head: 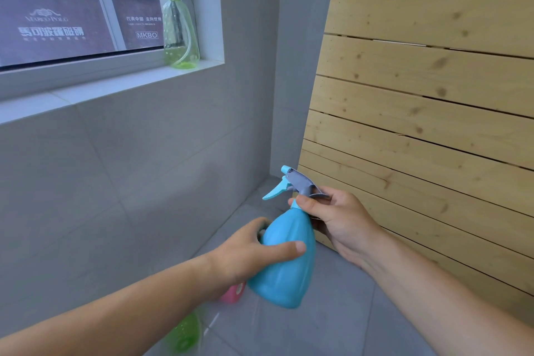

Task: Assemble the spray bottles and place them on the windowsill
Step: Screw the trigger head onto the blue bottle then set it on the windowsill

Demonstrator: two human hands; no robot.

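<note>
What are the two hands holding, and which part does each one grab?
Both hold one opaque blue plastic spray bottle. The left hand wraps its round body; the right hand has its grip at the neck, just under the grey-and-blue trigger head.

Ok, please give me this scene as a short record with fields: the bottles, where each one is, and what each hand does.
held bottle: blue bottle, tilted, in the air above the floor
left hand: grips the blue bottle's body
right hand: at the neck, under the grey and blue spray head
on windowsill: green bottle, upright, spray head fitted, at the right end
on floor: pink bottle and a second green bottle, both partly hidden by the left arm
right side: wooden slat panel
</note>
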